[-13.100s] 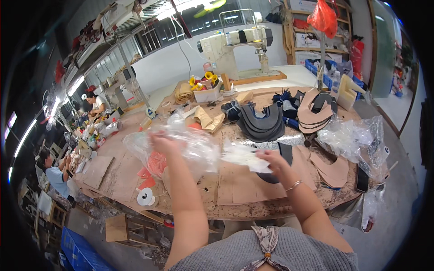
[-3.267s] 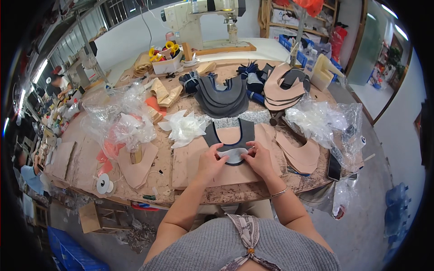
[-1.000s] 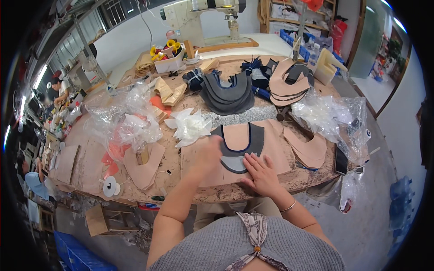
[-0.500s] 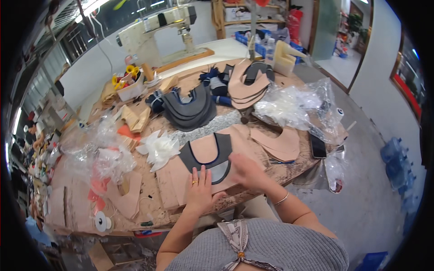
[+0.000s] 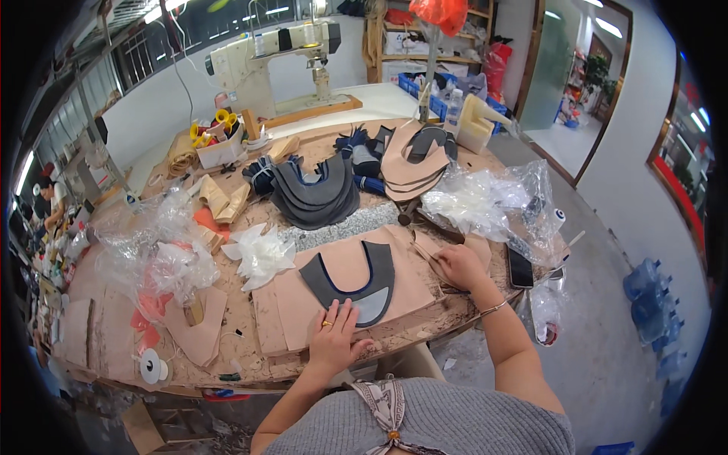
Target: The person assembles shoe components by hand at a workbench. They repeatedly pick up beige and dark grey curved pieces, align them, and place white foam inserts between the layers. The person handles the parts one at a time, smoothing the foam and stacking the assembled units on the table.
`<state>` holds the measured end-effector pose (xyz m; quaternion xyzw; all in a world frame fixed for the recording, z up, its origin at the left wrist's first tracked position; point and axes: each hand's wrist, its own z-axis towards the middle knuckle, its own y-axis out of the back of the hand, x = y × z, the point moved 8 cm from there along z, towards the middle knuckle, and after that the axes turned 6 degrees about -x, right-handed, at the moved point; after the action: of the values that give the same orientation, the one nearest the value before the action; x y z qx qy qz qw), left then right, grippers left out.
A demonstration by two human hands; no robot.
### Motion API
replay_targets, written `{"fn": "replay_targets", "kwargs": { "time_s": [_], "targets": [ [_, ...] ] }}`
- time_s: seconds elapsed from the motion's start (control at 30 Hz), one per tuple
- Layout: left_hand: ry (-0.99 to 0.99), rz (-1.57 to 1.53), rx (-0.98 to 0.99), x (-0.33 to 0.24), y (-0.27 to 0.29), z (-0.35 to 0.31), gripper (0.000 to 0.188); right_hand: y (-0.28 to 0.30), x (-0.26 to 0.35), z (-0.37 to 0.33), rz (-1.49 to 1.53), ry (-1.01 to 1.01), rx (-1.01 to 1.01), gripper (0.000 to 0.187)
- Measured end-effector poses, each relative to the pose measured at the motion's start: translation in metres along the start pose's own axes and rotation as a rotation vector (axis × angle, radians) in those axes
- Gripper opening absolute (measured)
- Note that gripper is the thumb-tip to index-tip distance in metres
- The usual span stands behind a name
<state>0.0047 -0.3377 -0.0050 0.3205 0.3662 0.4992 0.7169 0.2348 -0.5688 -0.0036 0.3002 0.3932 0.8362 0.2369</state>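
Note:
A dark grey U-shaped shoe upper piece (image 5: 315, 274) with a navy inner edge and a lighter grey patch lies on flat tan sheets (image 5: 284, 315). My left hand (image 5: 334, 334) rests on its near edge, fingers stretched out and a ring on one of them. Farther right, my right hand (image 5: 461, 267) has its fingers bent around the edge of a tan curved piece (image 5: 429, 244), partly covering it. More tan U-shaped pieces (image 5: 406, 168) and a stack of grey U-shaped pieces (image 5: 317, 201) lie at the back of the table.
Clear plastic bags lie left (image 5: 163, 235) and right (image 5: 478, 201). A phone (image 5: 520, 269) rests near the right edge, a white spool (image 5: 154, 368) near the left front. Behind stand a sewing machine (image 5: 262, 72), a white tub of yellow-handled tools (image 5: 220, 152) and a glue bottle (image 5: 476, 125).
My right hand has moved right, off the grey piece's side and onto the tan curved pieces. My left hand stays on the grey piece. The head view has shifted slightly.

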Motion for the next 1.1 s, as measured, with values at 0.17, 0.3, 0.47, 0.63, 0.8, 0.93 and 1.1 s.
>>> {"fn": "replay_targets", "kwargs": {
  "time_s": [0.17, 0.3, 0.47, 0.63, 0.8, 0.93, 1.1],
  "targets": [
    [-0.007, -0.047, -0.024, -0.001, 0.01, 0.002, 0.064, 0.084, 0.017, 0.024, -0.184, -0.125, -0.43, 0.004],
    [-0.035, -0.385, -0.242, -0.007, 0.03, 0.001, 0.047, 0.134, 0.075, 0.045, 0.019, -0.082, -0.657, 0.001],
    [0.579, -1.939, -0.164, -0.027, -0.025, 0.023, 0.038, 0.059, 0.234, 0.008, 0.347, 0.383, 0.063, 0.026],
    [0.976, -2.082, -0.262, 0.006, -0.029, 0.025, 0.025, 0.055, 0.197, -0.017, 0.412, 0.085, 0.043, 0.02],
    [0.924, -2.093, -0.261, -0.008, -0.005, 0.023, 0.026, -0.032, 0.138, -0.095, 1.173, -0.538, 0.788, 0.047],
    [0.859, -1.863, -0.316, 0.003, 0.012, 0.046, 0.029, -0.038, 0.141, -0.028, 1.621, -0.784, 0.369, 0.044],
    [0.602, -0.926, -0.194, 0.078, 0.029, 0.079, 0.038, -0.02, 0.136, 0.034, 1.258, -0.497, 0.109, 0.031]
  ]
}}
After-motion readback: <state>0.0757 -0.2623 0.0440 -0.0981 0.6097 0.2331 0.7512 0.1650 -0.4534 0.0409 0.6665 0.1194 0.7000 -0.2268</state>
